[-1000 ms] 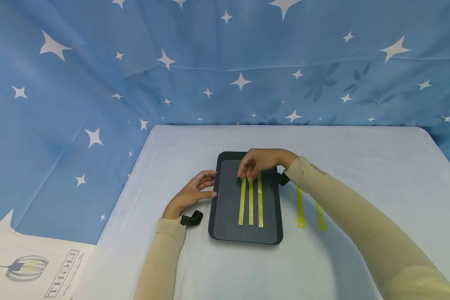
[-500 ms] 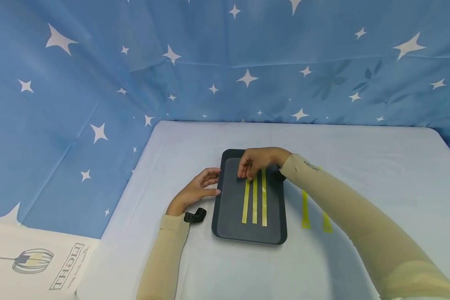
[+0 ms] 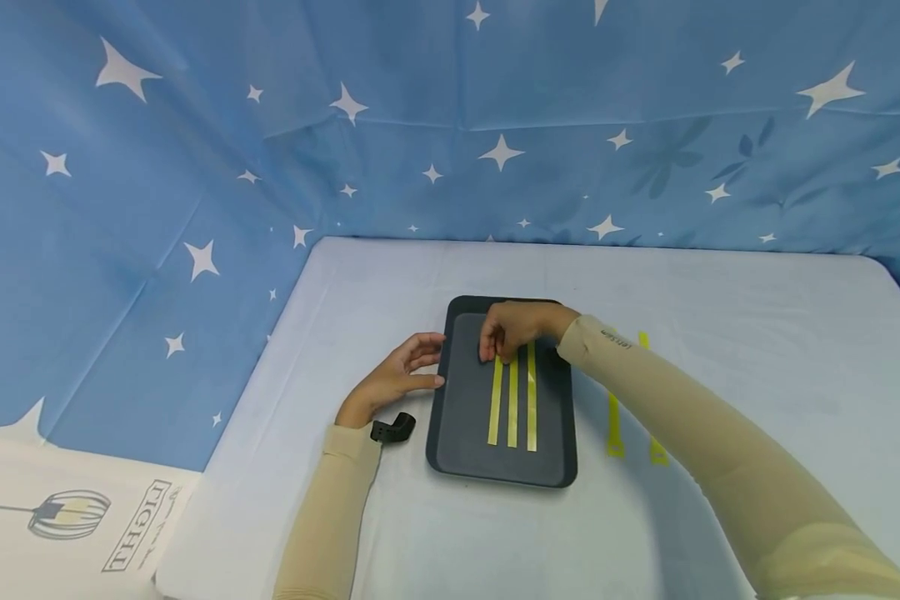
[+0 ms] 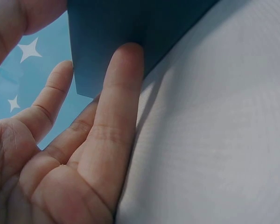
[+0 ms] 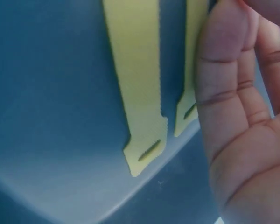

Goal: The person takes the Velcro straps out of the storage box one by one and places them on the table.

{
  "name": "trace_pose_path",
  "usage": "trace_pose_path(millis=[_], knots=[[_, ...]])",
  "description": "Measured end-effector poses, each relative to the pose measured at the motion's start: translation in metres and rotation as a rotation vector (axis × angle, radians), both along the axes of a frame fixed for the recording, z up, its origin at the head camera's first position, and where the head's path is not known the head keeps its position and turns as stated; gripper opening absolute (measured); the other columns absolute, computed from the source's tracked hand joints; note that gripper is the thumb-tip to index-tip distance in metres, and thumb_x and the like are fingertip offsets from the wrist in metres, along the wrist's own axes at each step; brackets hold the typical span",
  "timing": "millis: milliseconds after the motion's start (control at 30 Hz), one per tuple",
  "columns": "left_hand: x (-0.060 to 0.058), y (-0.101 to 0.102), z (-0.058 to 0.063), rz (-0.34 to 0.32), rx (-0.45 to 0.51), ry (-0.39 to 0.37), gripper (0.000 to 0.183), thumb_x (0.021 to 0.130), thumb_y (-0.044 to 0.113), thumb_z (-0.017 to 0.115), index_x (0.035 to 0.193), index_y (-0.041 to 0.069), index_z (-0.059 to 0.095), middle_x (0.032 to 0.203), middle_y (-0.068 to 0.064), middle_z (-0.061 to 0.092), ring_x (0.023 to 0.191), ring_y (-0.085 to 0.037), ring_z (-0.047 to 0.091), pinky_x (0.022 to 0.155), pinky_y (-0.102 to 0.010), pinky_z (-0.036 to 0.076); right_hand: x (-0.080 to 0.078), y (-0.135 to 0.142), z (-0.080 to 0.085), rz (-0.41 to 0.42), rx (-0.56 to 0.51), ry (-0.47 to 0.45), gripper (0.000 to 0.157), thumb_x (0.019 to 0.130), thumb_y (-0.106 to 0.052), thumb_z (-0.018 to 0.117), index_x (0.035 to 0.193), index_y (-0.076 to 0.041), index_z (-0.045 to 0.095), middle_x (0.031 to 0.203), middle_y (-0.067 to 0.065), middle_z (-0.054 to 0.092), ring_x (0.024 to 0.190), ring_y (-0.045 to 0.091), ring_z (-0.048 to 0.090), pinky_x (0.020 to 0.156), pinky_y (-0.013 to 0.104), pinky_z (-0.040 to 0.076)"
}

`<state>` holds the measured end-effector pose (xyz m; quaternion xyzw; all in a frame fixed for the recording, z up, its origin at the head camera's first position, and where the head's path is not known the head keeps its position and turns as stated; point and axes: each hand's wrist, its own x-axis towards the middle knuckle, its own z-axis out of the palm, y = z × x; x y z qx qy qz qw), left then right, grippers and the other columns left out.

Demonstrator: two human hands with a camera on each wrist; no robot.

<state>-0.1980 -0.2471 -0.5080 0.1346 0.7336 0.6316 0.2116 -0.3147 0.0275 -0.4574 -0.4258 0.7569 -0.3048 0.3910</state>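
Head view: three yellow slotted straps (image 3: 513, 408) lie side by side in the dark grey tray (image 3: 461, 417). At their far ends, the right hand (image 3: 521, 325) curls its fingers close to the thumb; I cannot tell whether they pinch the leftmost strap. The left hand (image 3: 392, 377), fingers apart, touches the tray's left side. Two more straps (image 3: 615, 429) lie on the white cloth (image 3: 727, 317).

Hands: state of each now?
Left hand: open, touching the dark tray.
Right hand: fingers curled at the yellow strips; grip cannot be told.
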Motion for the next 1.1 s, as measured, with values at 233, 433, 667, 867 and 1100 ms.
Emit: trace_pose_path(millis=[233, 433, 667, 867, 1100], knots=[[-0.001, 0.002, 0.000, -0.003, -0.003, -0.004, 0.077, 0.097, 0.004, 0.077, 0.162, -0.001, 0.037, 0.169, -0.025, 0.037, 0.153, -0.044, 0.041, 0.122, -0.056, 0.038, 0.002, 0.000, -0.001, -0.002, 0.011, 0.038, 0.025, 0.085, 0.022, 0.074, 0.099, 0.002, 0.082, 0.090, 0.008, 0.074, 0.079, 0.014, 0.068, 0.075, 0.033, 0.060], [0.000, 0.003, 0.001, -0.006, 0.003, -0.005, 0.077, 0.097, 0.005, 0.078, 0.162, -0.002, 0.037, 0.168, -0.025, 0.038, 0.153, -0.044, 0.042, 0.121, -0.054, 0.039, 0.003, 0.001, -0.001, 0.008, 0.010, 0.044, 0.022, 0.086, 0.021, 0.076, 0.095, 0.001, 0.082, 0.085, 0.007, 0.073, 0.075, 0.014, 0.065, 0.073, 0.032, 0.058], [-0.001, 0.004, 0.002, -0.010, 0.009, -0.008, 0.077, 0.097, 0.003, 0.077, 0.162, -0.002, 0.037, 0.168, -0.025, 0.038, 0.153, -0.044, 0.041, 0.120, -0.053, 0.040, 0.003, 0.003, 0.002, 0.010, -0.008, 0.041, 0.017, 0.087, 0.020, 0.076, 0.093, 0.004, 0.080, 0.083, 0.008, 0.072, 0.075, 0.014, 0.064, 0.073, 0.032, 0.056], [-0.001, 0.002, 0.001, -0.004, 0.012, -0.009, 0.077, 0.097, 0.002, 0.077, 0.162, -0.002, 0.037, 0.168, -0.026, 0.038, 0.152, -0.044, 0.042, 0.120, -0.052, 0.041, 0.003, 0.005, 0.014, -0.015, -0.035, 0.035, 0.016, 0.092, 0.019, 0.073, 0.099, 0.006, 0.079, 0.091, 0.010, 0.074, 0.081, 0.017, 0.066, 0.078, 0.034, 0.057], [0.000, 0.002, 0.000, 0.000, 0.016, -0.002, 0.074, 0.097, -0.002, 0.074, 0.162, -0.003, 0.037, 0.168, -0.027, 0.037, 0.152, -0.045, 0.042, 0.118, -0.051, 0.043, 0.000, 0.012, 0.025, 0.012, -0.056, 0.079, 0.018, 0.100, 0.015, 0.066, 0.109, 0.007, 0.079, 0.107, 0.015, 0.076, 0.092, 0.020, 0.066, 0.084, 0.036, 0.057]])
